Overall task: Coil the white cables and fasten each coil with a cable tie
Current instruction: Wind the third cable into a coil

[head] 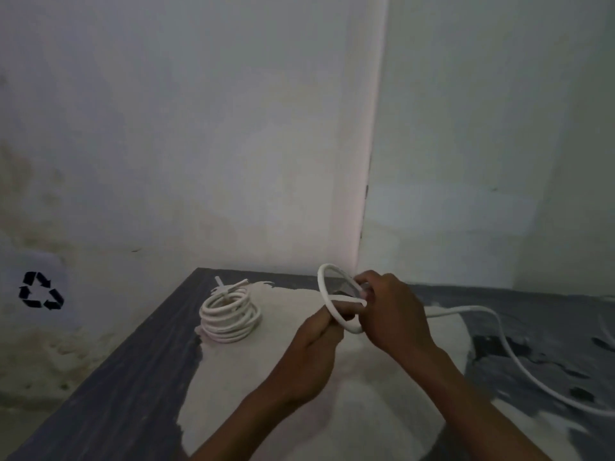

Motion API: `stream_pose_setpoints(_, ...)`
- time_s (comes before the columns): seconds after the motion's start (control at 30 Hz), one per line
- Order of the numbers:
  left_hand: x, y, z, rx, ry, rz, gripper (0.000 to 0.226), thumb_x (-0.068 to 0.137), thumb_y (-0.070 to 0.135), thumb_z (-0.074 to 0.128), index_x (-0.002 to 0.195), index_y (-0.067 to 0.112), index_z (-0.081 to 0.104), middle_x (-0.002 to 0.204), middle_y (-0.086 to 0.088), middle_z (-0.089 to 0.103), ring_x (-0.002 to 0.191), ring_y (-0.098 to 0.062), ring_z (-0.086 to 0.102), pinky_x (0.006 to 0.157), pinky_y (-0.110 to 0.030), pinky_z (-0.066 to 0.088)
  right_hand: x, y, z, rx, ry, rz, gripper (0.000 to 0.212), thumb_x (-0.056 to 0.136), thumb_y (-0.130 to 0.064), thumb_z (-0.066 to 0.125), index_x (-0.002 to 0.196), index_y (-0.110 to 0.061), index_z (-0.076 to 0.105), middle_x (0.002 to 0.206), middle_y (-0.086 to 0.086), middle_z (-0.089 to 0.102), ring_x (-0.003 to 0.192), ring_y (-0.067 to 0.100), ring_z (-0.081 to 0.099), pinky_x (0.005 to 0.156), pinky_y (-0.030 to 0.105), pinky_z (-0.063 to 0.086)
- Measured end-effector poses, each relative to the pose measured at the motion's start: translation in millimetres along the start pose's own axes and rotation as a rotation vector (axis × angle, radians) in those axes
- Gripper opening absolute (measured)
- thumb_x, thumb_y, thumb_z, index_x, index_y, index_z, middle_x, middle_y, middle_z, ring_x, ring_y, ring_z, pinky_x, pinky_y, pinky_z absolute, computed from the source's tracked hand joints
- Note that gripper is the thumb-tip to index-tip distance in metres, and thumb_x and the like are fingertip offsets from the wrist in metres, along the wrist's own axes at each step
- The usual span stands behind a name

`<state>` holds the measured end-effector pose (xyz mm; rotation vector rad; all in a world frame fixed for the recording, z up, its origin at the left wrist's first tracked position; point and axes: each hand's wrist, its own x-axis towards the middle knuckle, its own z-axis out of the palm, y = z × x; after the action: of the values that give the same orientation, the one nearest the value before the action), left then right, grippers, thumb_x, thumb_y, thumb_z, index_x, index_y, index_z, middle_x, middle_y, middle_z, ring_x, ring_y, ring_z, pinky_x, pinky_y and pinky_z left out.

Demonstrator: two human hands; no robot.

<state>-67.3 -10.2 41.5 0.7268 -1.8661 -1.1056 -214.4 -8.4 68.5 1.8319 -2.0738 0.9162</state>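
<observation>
On the dark bench [133, 377], left of our hands, sits a finished coil [230, 319]. Our left hand [312, 341] and right hand [389, 314] both pinch one loop of white cable [324, 294]; its loose length trails away right.

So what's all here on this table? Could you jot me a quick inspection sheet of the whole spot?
Surface: dark table, its top worn pale across the middle.
Job's things: finished coil lying left of the hands, a tie around it; first loop of a second white cable held up.
Clutter: nothing seen.
Hands: left hand grips the loop's lower part; right hand has its fingers curled on the far side of the loop.
Cables: loose cable trails from the right hand across the table and out of view on the right.
Surroundings: stained pale walls meeting in a corner; a black recycling symbol at left.
</observation>
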Motion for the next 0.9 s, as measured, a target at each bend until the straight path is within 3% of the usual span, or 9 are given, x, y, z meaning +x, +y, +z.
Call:
stream_pose_setpoints(0.17, -15.9, 19.5, 26.6, -0.104, 0.036, 0.115, 0.032, 0.095, 0.035, 0.035, 0.101, 0.015, 0.059, 0.099, 0.003, 0.071, 0.1, -0.008, 0.066, 0.092, -0.03, 0.052, -15.8, 32.0, -28.5, -0.068, 0.035, -0.155, 0.036, 0.087, -0.012, 0.061, 0.12, -0.025, 0.064, 0.097, 0.003, 0.068, 0.082, 0.021, 0.064, 0.067, 0.032, 0.054)
stream_pose_setpoints(0.27, -16.5, 41.5, 31.4, -0.491, 0.202, 0.036, 0.037, 0.096, 0.034, 0.032, 0.087, 0.004, 0.054, 0.061, -0.006, 0.061, 0.063, -0.019, 0.067, 0.072, -0.036, 0.059, -25.8, 59.9, -46.4, -0.132, 0.035, -0.289, 0.031, 0.088, -0.015, 0.06, 0.117, -0.021, 0.067, 0.095, 0.001, 0.072, 0.079, 0.02, 0.065, 0.064, 0.033, 0.055)
stream_pose_setpoints(0.37, -11.1, 55.9, 29.5, -0.877, 0.218, -0.138, 0.039, 0.099, 0.036, 0.032, 0.088, 0.007, 0.056, 0.05, 0.002, 0.031, 0.037, -0.007, 0.029, 0.036, -0.019, 0.033, -33.5, 89.8, -59.9, -0.126, 0.09, -0.313, 0.029, 0.086, -0.015, 0.064, 0.114, -0.018, 0.07, 0.1, 0.001, 0.074, 0.079, 0.02, 0.068, 0.065, 0.033, 0.058)
stream_pose_setpoints(0.43, -10.9, 61.6, 30.1, -1.012, 0.135, -0.219, 0.039, 0.098, 0.036, 0.035, 0.095, 0.007, 0.06, 0.053, 0.004, 0.026, 0.038, -0.005, 0.021, 0.036, -0.018, 0.017, -37.5, 104.9, -66.2, -0.13, 0.106, -0.297, 0.031, 0.084, -0.012, 0.067, 0.114, -0.018, 0.07, 0.1, 0.0, 0.075, 0.079, 0.018, 0.069, 0.066, 0.03, 0.057)
stream_pose_setpoints(0.5, -11.9, 64.8, 32.2, -1.08, 0.078, -0.246, 0.037, 0.098, 0.032, 0.037, 0.098, 0.007, 0.063, 0.054, 0.005, 0.024, 0.039, -0.004, 0.019, 0.036, -0.018, 0.015, -40.2, 114.8, -69.8, -0.135, 0.12, -0.279, 0.03, 0.082, -0.011, 0.07, 0.111, -0.018, 0.071, 0.096, -0.001, 0.075, 0.075, 0.015, 0.07, 0.065, 0.026, 0.055)
stream_pose_setpoints(0.63, 2.9, 72.5, 32.4, -1.017, 0.178, -0.181, 0.034, 0.1, 0.029, 0.037, 0.088, 0.009, 0.061, 0.053, 0.006, 0.024, 0.039, -0.004, 0.019, 0.035, -0.017, 0.015, -50.1, 107.2, -68.7, -0.152, 0.054, -0.372, 0.011, 0.087, -0.022, 0.061, 0.092, -0.023, 0.071, 0.07, -0.007, 0.072, 0.048, 0.004, 0.058, 0.051, 0.009, 0.035)
stream_pose_setpoints(0.73, 22.4, 73.4, 33.9, -0.869, 0.34, -0.145, 0.036, 0.102, 0.03, 0.033, 0.082, 0.012, 0.056, 0.049, 0.007, 0.029, 0.039, -0.005, 0.021, 0.035, -0.018, 0.017, -63.8, 92.9, -61.4, -0.202, -0.13, -0.515, 0.014, 0.092, -0.031, 0.053, 0.092, -0.025, 0.065, 0.067, -0.007, 0.067, 0.049, 0.005, 0.057, 0.051, 0.014, 0.033)
stream_pose_setpoints(0.8, 31.7, 70.9, 34.7, -0.69, 0.408, -0.132, 0.036, 0.103, 0.032, 0.031, 0.08, 0.014, 0.053, 0.047, 0.008, 0.032, 0.039, -0.004, 0.024, 0.035, -0.017, 0.02, -70.2, 86.1, -66.1, -0.219, -0.185, -0.61, 0.009, 0.088, -0.031, 0.058, 0.084, -0.026, 0.063, 0.059, -0.009, 0.063, 0.041, 0.005, 0.051, 0.046, 0.01, 0.021)
stream_pose_setpoints(0.9, 36.7, 61.4, 47.9, -0.397, 0.383, -0.147, 0.038, 0.103, 0.033, 0.029, 0.077, 0.015, 0.05, 0.052, 0.006, 0.039, 0.043, -0.007, 0.032, 0.039, -0.018, 0.027, -74.7, 74.8, -78.8, -0.264, -0.344, -0.71, 0.008, 0.088, -0.026, 0.057, 0.089, -0.023, 0.064, 0.066, -0.006, 0.065, 0.046, 0.009, 0.051, 0.048, 0.013, 0.016)
